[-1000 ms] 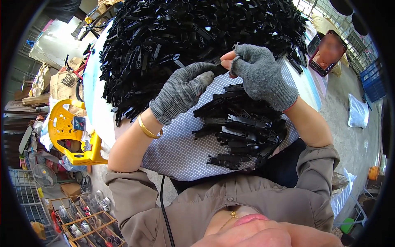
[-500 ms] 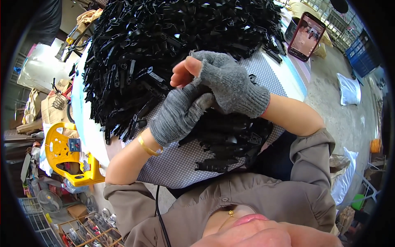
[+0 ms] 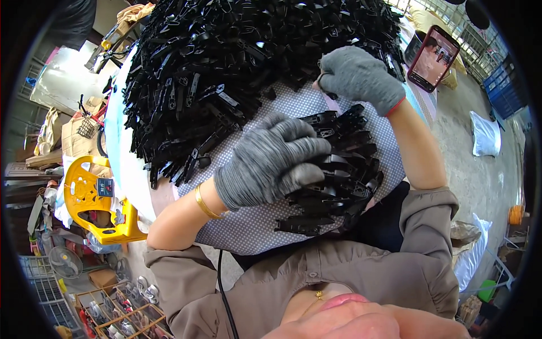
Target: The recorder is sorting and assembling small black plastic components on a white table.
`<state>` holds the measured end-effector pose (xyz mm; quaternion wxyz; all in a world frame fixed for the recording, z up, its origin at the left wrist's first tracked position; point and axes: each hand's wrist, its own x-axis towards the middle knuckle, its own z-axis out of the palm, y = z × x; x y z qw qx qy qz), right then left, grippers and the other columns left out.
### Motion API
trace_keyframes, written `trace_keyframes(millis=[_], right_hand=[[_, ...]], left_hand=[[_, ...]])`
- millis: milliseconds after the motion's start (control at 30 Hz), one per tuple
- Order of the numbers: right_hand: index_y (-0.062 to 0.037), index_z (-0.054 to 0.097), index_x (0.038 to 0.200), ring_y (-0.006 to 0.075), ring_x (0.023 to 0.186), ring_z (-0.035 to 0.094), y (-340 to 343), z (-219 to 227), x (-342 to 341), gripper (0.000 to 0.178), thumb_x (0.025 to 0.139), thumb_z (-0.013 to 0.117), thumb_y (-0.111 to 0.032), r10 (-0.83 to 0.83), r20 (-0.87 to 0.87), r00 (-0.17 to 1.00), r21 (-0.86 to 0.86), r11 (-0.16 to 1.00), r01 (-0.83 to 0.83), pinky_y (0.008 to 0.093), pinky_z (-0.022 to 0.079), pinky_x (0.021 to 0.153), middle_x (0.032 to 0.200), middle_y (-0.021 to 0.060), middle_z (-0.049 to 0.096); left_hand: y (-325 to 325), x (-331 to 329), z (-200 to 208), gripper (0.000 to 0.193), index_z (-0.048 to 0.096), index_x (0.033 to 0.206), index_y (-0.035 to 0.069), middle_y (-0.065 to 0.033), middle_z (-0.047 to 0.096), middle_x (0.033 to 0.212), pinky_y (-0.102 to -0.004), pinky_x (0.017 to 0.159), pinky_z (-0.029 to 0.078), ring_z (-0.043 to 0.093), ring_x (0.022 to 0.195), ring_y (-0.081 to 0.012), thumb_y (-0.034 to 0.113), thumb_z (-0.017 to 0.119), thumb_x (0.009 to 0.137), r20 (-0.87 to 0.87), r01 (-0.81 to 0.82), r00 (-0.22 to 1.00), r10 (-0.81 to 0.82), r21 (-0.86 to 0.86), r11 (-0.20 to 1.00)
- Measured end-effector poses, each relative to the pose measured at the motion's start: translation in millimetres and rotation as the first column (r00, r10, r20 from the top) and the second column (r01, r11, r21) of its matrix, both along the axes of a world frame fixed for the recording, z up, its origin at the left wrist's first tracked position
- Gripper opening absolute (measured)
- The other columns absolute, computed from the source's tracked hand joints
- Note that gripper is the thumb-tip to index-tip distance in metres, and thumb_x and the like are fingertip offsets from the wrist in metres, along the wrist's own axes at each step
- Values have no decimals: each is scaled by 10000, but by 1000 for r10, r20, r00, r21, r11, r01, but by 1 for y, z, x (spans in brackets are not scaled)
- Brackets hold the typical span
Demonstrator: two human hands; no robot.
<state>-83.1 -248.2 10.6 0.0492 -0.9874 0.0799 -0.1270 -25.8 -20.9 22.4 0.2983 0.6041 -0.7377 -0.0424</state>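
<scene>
A big heap of black clip-like pieces (image 3: 226,62) covers the far part of the table. A smaller pile of such black pieces (image 3: 344,164) lies close to my body. My left hand (image 3: 271,161), in a grey knitted glove, is over the left side of the small pile. Its fingers reach right, with the thumb apart below them; I see nothing held. My right hand (image 3: 358,76), in a matching glove, is at the right front edge of the big heap. Its fingers are curled under and mostly hidden, so what they hold cannot be made out.
A patterned cloth (image 3: 243,226) covers the table. A phone (image 3: 433,59) stands upright at the far right, next to a dark round container (image 3: 415,48). A yellow plastic chair (image 3: 130,220) stands to the left. White sacks (image 3: 485,134) lie on the floor at right.
My hands were together, crossed at the wrists. They have parted: the right moved right and away to the heap's edge, the left came nearer over the small pile, uncovering more of it.
</scene>
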Motion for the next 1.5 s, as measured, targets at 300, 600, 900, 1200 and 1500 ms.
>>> trace_keyframes(millis=[300,600,900,1200,1500], right_hand=[[-40,635,813,287,801,598,18,10,-4,265,729,591,-288,-156,-285,946,-41,988,151,393,481,739,734,124,604],[-51,605,940,234,866,604,42,21,-13,347,744,646,-334,482,192,855,-142,876,-461,347,501,752,896,96,601],[-28,647,819,164,713,614,31,-8,16,169,727,720,-149,353,638,685,418,588,-692,260,509,621,733,40,619],[-116,621,984,189,1023,560,52,-14,40,219,766,615,-99,336,-100,936,-23,940,-340,321,491,838,1027,-5,590],[-126,620,1021,254,929,595,45,-16,26,236,786,604,-140,380,13,925,35,924,-381,350,511,772,953,65,596]], left_hand=[[3,41,-13,233,628,1050,17,-41,648,918,-215,804,458,573,838,-93,155,594,866,-634,-355,638,438,262,897],[-4,48,-15,419,552,1143,4,-60,628,864,-210,576,450,558,648,-82,348,523,906,-875,-110,368,315,296,949],[5,55,-1,452,495,1214,-6,-52,616,797,-185,562,448,542,628,-70,164,641,822,-872,50,354,338,378,924],[10,56,-4,338,522,1182,13,-41,621,759,-154,497,426,544,583,-51,160,567,881,-937,-208,207,281,238,949],[8,48,-3,326,553,1162,27,-2,594,735,-143,484,407,507,559,-18,162,582,867,-811,-300,383,443,345,889]])
